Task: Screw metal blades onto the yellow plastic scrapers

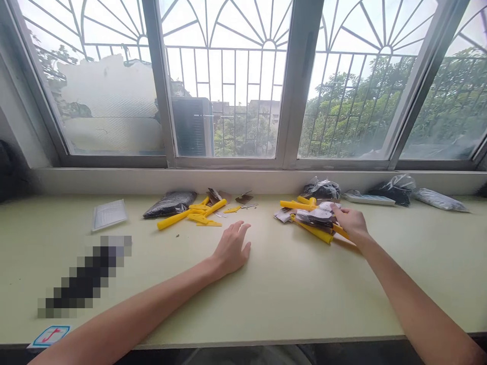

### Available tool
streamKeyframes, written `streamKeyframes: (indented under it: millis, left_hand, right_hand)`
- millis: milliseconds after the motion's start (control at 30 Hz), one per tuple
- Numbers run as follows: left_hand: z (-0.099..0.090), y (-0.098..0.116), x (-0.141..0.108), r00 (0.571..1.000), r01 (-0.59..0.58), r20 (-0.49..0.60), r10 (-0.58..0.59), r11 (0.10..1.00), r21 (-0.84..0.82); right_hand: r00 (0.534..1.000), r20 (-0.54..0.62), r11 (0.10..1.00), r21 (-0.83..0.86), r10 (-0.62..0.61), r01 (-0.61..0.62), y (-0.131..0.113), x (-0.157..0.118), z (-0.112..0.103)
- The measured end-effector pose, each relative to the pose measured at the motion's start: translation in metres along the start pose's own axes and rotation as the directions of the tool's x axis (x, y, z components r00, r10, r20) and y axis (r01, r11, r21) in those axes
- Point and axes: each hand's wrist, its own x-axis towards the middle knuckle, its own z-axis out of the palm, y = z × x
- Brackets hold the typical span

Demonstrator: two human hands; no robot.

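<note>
My left hand (232, 247) rests on the pale green table (289, 294) with its fingers apart and nothing in them. Just beyond it lies a loose group of yellow plastic parts (203, 217). On the right, my right hand (350, 221) pinches a crumpled whitish piece (329, 206) at the edge of a second pile. That pile has yellow tools (314, 232) under and around dark and white wrappers (314, 218). Part of what the right fingers touch is hidden behind them.
A black bag (170, 204) and a clear tray (109, 215) lie at the back left. Along the window sill on the right are plastic bags (321, 188), a white box (370, 199) and a silvery packet (441, 199). A marked card (51, 335) sits near the front left edge.
</note>
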Motion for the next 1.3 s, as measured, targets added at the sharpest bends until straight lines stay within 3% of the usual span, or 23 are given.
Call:
streamKeyframes:
  millis: [100,133,200,267,333,400,500,567,600,700,833,967,1100,1200,1300]
  left_hand:
    - [0.0,-0.004,0.002,1.0,0.026,0.01,-0.026,0.999,0.032]
    - [-0.001,-0.007,0.004,0.999,0.041,0.014,-0.042,0.998,0.053]
    - [-0.005,-0.017,0.008,0.997,0.077,0.011,-0.078,0.991,0.114]
    - [-0.012,-0.031,0.013,0.993,0.118,-0.02,-0.116,0.972,0.205]
    - [-0.022,-0.05,0.018,0.984,0.181,-0.064,-0.169,0.93,0.322]
    - [-0.032,-0.073,0.02,0.958,0.287,-0.118,-0.262,0.852,0.438]
    - [-0.047,-0.108,0.019,0.914,0.404,-0.186,-0.36,0.78,0.479]
    - [-0.054,-0.128,0.016,0.893,0.449,-0.202,-0.402,0.776,0.442]
    - [-0.056,-0.136,0.015,0.894,0.449,-0.18,-0.411,0.798,0.402]
    - [-0.057,-0.148,0.013,0.922,0.385,-0.09,-0.376,0.87,0.309]
    - [-0.05,-0.147,0.016,0.936,0.351,-0.047,-0.349,0.906,0.236]
    - [-0.045,-0.147,0.02,0.945,0.326,-0.108,-0.309,0.921,0.214]
    - [-0.045,-0.146,0.021,0.963,0.221,-0.197,-0.185,0.958,0.184]
    - [-0.045,-0.131,0.022,0.954,0.171,-0.255,-0.161,0.985,0.019]
    - [-0.042,-0.095,0.022,0.93,0.158,-0.302,-0.209,0.97,-0.186]
  right_hand:
    - [0.984,-0.167,0.984,-0.154,0.067,-0.093,-0.001,0.0,-0.005]
    - [0.976,-0.215,0.981,-0.183,0.03,-0.071,-0.005,-0.003,-0.005]
    - [0.953,-0.265,0.974,-0.204,-0.149,0.095,-0.016,-0.011,-0.002]
    - [0.888,-0.226,0.912,-0.19,-0.4,0.363,-0.031,-0.027,0.007]
    - [0.802,-0.052,0.801,-0.118,-0.595,0.587,-0.047,-0.051,0.022]
    - [0.714,0.221,0.728,-0.023,-0.665,0.685,-0.061,-0.078,0.04]
    - [0.556,0.515,0.677,0.066,-0.652,0.733,-0.075,-0.115,0.063]
    - [0.463,0.614,0.674,0.156,-0.639,0.722,-0.079,-0.129,0.071]
    - [0.439,0.637,0.682,0.192,-0.633,0.705,-0.079,-0.133,0.074]
    - [0.462,0.643,0.729,0.229,-0.611,0.645,-0.075,-0.131,0.074]
    - [0.497,0.635,0.762,0.238,-0.591,0.603,-0.07,-0.122,0.071]
    - [0.493,0.643,0.767,0.243,-0.586,0.594,-0.07,-0.121,0.069]
    - [0.488,0.65,0.756,0.212,-0.582,0.62,-0.07,-0.122,0.069]
    - [0.545,0.568,0.74,0.183,-0.617,0.647,-0.069,-0.125,0.069]
    - [0.57,0.369,0.657,0.177,-0.735,0.733,-0.073,-0.128,0.067]
